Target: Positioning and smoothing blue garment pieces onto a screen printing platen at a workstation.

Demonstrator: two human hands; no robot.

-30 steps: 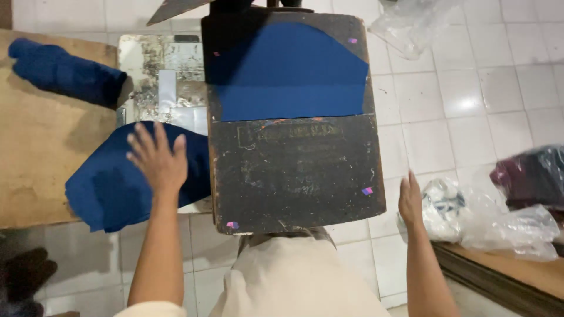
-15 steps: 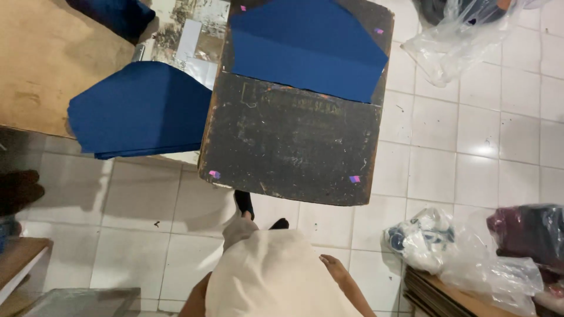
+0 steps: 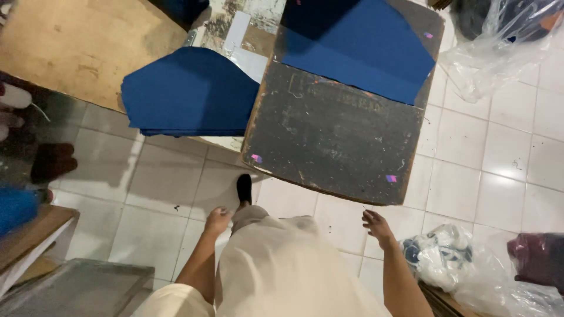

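Observation:
My left hand (image 3: 217,221) hangs low beside my leg with its fingers loosely curled, holding nothing. My right hand (image 3: 376,225) is out to the right, fingers apart and empty, just below the front edge of a dark worn board (image 3: 335,138). A blue fabric piece (image 3: 367,50) lies on the far half of that board. A stack of blue fabric pieces (image 3: 188,94) lies to the board's left, overhanging a wooden table (image 3: 76,47). Neither hand touches the fabric or the board.
White tiled floor (image 3: 493,164) runs underneath. Clear plastic bags (image 3: 499,53) sit at the top right, and bagged cloth (image 3: 446,258) with a maroon bundle (image 3: 537,258) lies at the lower right. A grey framed screen (image 3: 76,287) and wooden shelf (image 3: 29,235) stand at the lower left.
My left hand has come off the blue stack and both arms have dropped to my sides. The view has pulled back and swung left, showing more floor.

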